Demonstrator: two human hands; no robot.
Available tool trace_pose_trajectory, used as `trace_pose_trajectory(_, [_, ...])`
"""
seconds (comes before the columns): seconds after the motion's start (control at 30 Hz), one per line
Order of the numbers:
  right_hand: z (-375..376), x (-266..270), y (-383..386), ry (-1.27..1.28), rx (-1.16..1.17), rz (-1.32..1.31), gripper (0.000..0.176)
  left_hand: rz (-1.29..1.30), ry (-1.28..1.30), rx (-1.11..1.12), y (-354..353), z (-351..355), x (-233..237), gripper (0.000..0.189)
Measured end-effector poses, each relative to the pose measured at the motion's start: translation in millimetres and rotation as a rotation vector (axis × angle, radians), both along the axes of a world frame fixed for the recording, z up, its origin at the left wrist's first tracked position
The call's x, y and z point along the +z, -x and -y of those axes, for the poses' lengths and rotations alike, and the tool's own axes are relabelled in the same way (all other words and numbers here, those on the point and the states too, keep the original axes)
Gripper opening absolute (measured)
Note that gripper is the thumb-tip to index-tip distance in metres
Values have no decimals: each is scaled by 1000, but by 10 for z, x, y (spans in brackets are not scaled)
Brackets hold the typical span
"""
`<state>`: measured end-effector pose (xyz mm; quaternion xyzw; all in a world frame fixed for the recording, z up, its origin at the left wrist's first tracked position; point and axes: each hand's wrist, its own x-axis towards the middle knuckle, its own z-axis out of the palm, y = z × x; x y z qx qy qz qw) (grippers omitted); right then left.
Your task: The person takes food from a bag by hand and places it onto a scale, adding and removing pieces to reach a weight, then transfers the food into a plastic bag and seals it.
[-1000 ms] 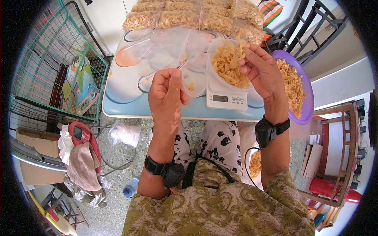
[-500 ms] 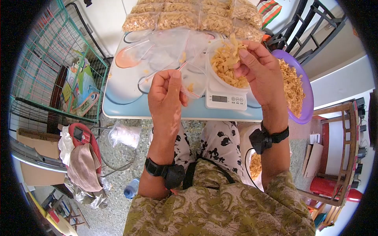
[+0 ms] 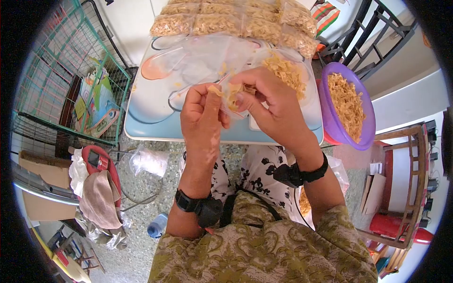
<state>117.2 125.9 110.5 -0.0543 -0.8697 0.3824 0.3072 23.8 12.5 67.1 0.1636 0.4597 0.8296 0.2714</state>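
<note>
My left hand (image 3: pixel 202 113) is closed in a pinch on the rim of a small clear zip bag (image 3: pixel 230 112). At the bag's mouth, the fingers of my right hand (image 3: pixel 278 106) are closed around some thin, yellowish dried strips (image 3: pixel 233 96). A single strip (image 3: pixel 214 90) shows at my left thumb. Behind my right hand, more of these strips (image 3: pixel 287 70) fill a white bowl, which my hand and wrist partly cover. Only a pale edge of the white kitchen scale (image 3: pixel 254 123) shows below my right hand.
Filled clear bags (image 3: pixel 214 23) stand in rows along the back of the table (image 3: pixel 151 104). Flat plastic bags (image 3: pixel 203 52) lie before them. A purple basin (image 3: pixel 369 115) of strips stands at the right. A green wire cage (image 3: pixel 71 113) is on the left.
My right hand has moved left and down from above the bowl to the bag's mouth, carrying strips. My left hand stays nearly in place with the zip bag.
</note>
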Motion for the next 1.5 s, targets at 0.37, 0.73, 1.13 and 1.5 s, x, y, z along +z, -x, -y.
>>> trace_pose_trajectory(0.37, [-3,17,-4,-235,43,171,17,34,37,14,17,19,11,16])
trace_pose_trajectory(0.73, [-85,-13,71,-444,132,425,17,-164,74,18,-100,-2,122,14])
trace_pose_trajectory(1.13, [-47,51,56,-345,52,301,11,-98,66,36,-25,0,87,16])
trace_pose_trajectory(1.5, [-77,153,-38,-275,3,81,26,-55,99,103,72,50,57,17])
